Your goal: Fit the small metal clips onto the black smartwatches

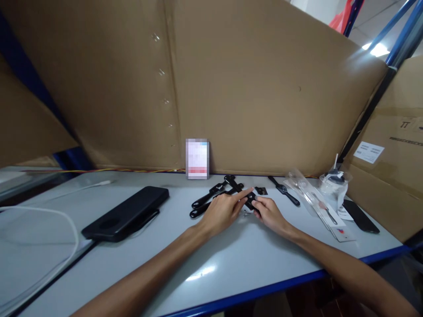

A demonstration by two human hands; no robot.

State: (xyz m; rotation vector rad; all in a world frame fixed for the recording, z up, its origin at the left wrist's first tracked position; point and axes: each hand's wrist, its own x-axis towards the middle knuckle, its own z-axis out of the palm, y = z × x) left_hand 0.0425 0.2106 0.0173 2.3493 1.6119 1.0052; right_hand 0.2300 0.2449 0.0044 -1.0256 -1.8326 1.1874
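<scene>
Above the middle of the table, both of my hands are at a black long-handled tool [234, 183] whose exact kind I cannot make out. My left hand [222, 212] grips its near end, the index finger stretched across the top. My right hand [268, 213] pinches the same end from the other side, thumb on top. Beside my left hand lie more black handled pieces [209, 197]. A small flat black part [261, 190] rests just beyond my fingers. Tiny shiny metal bits [245, 213] show below the held end.
Right of my hands lie a slim black tool [284, 191], clear plastic packaging with a printed card [325, 211], a bagged cup [333, 180] and a black phone [361, 215]. A black slab-shaped device [127, 213] and white cable [71, 220] are at left. A blurred screen [197, 158] leans on cardboard [264, 88].
</scene>
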